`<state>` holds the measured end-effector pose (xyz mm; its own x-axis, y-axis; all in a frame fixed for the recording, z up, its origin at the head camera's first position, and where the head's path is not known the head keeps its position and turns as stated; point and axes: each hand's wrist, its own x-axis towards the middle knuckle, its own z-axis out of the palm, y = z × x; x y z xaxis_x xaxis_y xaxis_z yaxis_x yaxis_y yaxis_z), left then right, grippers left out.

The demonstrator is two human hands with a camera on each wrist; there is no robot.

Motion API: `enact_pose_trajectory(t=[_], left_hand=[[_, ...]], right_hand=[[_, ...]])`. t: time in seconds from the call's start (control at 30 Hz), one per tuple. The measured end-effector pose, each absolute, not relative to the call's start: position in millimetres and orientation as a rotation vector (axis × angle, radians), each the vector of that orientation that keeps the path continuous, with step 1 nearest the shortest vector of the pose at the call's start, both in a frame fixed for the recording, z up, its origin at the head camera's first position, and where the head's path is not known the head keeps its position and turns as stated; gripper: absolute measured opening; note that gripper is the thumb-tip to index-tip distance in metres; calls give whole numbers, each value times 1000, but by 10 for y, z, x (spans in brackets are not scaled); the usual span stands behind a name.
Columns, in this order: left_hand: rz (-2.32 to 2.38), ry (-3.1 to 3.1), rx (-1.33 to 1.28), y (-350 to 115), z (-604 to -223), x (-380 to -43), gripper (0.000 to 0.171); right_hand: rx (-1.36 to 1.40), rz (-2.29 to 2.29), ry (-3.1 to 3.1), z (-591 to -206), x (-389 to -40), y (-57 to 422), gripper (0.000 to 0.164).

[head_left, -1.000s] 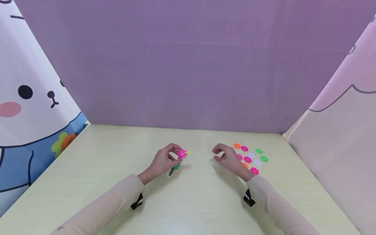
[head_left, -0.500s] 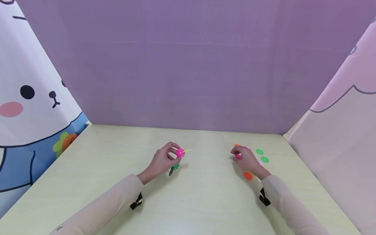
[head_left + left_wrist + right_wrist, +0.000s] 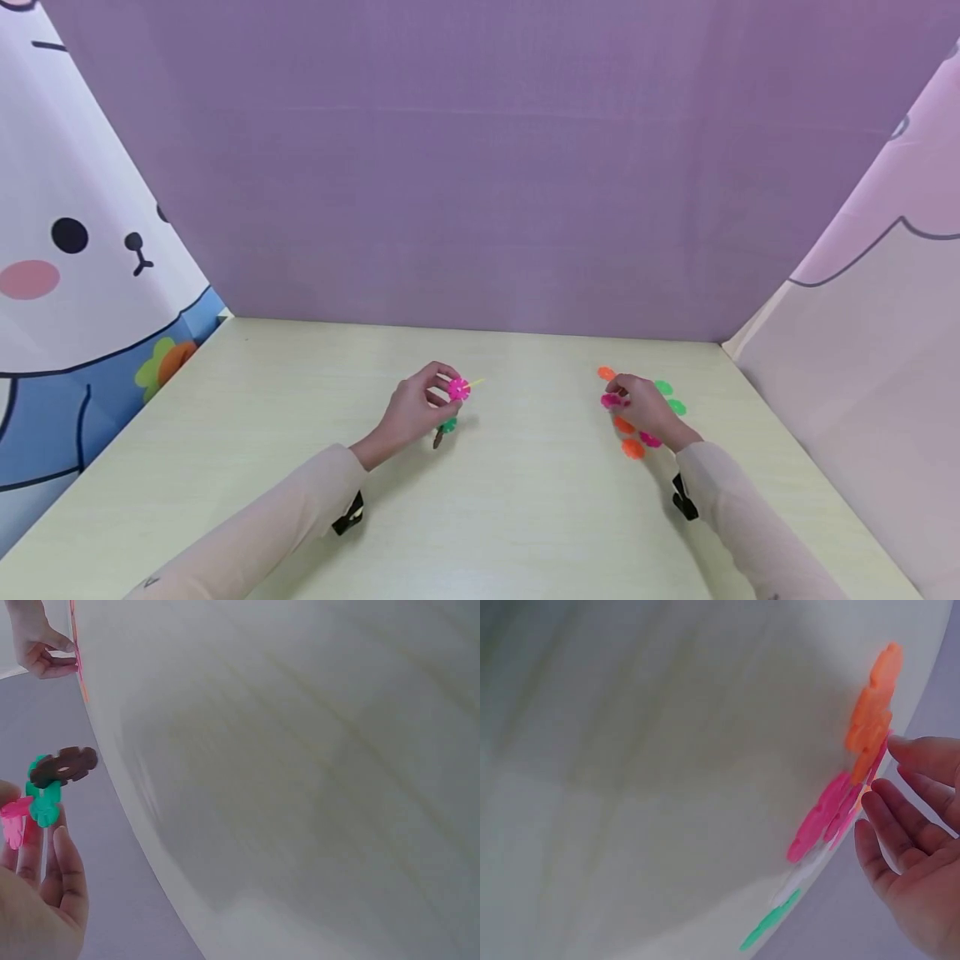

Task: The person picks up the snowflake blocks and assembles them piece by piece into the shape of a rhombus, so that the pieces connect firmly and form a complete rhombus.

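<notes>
My left hand (image 3: 420, 407) holds a joined cluster of plastic snowflake discs above the table. The cluster's pink disc (image 3: 459, 389) is between thumb and fingers, and a yellow disc (image 3: 477, 383), seen edge-on, sticks out to its right. Below hang a green disc (image 3: 45, 804) and a brown disc (image 3: 66, 765), slotted together. Over on the right, my right hand (image 3: 651, 408) reaches down to the loose discs with fingers bent. Its thumb and fingertips pinch a pink disc (image 3: 877, 761) low at the tabletop, and the hand hides several discs in the head view.
Around the right hand lie orange discs (image 3: 633, 449), another pink disc (image 3: 650, 439) and green discs (image 3: 663, 387). A white disc (image 3: 799, 874) shows in the right wrist view. The pale tabletop (image 3: 517, 500) ends at a purple backdrop (image 3: 480, 183).
My right hand has moved right from mid-table to the loose discs, its fingertips now down at a pink one. The left hand keeps the cluster almost still.
</notes>
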<state>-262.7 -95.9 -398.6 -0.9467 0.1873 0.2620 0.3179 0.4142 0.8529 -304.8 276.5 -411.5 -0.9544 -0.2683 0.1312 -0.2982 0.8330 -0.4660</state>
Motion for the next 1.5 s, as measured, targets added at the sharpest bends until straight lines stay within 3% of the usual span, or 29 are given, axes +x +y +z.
enact_pose_trajectory(t=[0.63,1.5], left_hand=[[-1615,-2498,-461,-976,-4011,-2652,35],[-1588,-2499,-440,-951,-4004,-2649,33]], right_hand=[[448,754,-2922,-4111,-3095,2770,25],[482,1088,-2767,-3976,-3074,2616,15]])
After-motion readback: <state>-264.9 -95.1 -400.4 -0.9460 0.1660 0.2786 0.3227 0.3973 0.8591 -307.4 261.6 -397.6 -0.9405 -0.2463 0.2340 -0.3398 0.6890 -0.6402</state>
